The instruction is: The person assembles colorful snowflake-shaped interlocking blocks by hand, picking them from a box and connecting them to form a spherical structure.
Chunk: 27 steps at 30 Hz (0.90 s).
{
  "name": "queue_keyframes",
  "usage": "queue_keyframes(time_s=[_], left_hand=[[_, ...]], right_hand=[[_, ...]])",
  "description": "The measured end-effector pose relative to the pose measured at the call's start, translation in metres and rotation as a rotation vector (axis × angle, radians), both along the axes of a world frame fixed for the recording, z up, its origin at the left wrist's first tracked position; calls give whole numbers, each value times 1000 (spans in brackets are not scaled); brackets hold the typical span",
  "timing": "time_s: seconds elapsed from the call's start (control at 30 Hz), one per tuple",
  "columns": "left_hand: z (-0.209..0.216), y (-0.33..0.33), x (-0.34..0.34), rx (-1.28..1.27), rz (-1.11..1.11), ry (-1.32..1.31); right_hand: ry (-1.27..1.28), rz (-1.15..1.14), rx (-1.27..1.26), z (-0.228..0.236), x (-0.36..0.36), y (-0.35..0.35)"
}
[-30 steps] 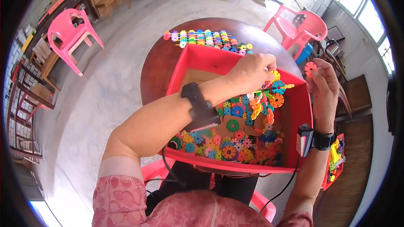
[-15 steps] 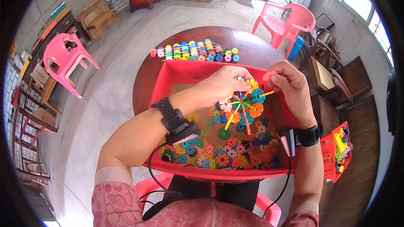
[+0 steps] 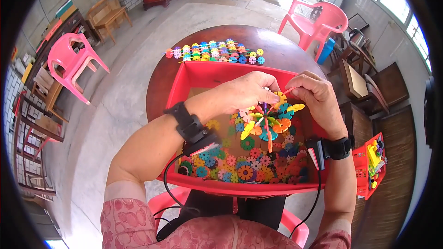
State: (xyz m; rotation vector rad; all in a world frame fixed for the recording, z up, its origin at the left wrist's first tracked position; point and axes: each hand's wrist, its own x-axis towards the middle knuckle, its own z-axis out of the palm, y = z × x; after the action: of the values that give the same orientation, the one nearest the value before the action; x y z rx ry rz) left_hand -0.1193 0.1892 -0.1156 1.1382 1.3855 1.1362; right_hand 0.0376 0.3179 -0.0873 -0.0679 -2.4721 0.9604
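Above the red box (image 3: pixel 240 189), my left hand (image 3: pixel 251 93) is closed on a wheel-like cluster of interlocking notched discs (image 3: pixel 269 133) in yellow, blue, orange, pink and other colours. The discs are slotted together around a centre, and my fingers hide its upper left part. My right hand (image 3: pixel 317 100) pinches a pinkish-red notched disc (image 3: pixel 289 90), seen nearly edge-on, against the upper right of the cluster by a yellow disc. Whether its slot has engaged I cannot tell. Loose notched discs (image 3: pixel 244 172) of many colours lie in the box below.
Beyond the box, a flat lattice of joined discs (image 3: pixel 217 51) lies on the round brown table (image 3: pixel 159 87). Pink plastic chairs stand at left (image 3: pixel 76 64) and right (image 3: pixel 314 20). A red basket of toys (image 3: pixel 369 166) is by my right forearm. Cables hang from both wrist devices.
My right hand has brought the pinkish-red disc down and left to the cluster, turning it edge-on. The cluster has been tilted and turned in my left hand.
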Motion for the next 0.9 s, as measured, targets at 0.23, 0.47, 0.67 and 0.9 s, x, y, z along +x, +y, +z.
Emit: queue_keyframes(time_s=[0.23,0.47,0.67,0.9], left_hand=[[10,-6,0,-93,-73,-12],[8,-6,1,-64,-128,-7],[17,-10,8,-37,-157,40],[-3,-2,1,115,-137,100]], right_hand=[[-36,94,66,6,3,1],[-84,123,50,11,8,1],[-155,152,-53,13,12,0],[-136,179,36,8,6,0]])
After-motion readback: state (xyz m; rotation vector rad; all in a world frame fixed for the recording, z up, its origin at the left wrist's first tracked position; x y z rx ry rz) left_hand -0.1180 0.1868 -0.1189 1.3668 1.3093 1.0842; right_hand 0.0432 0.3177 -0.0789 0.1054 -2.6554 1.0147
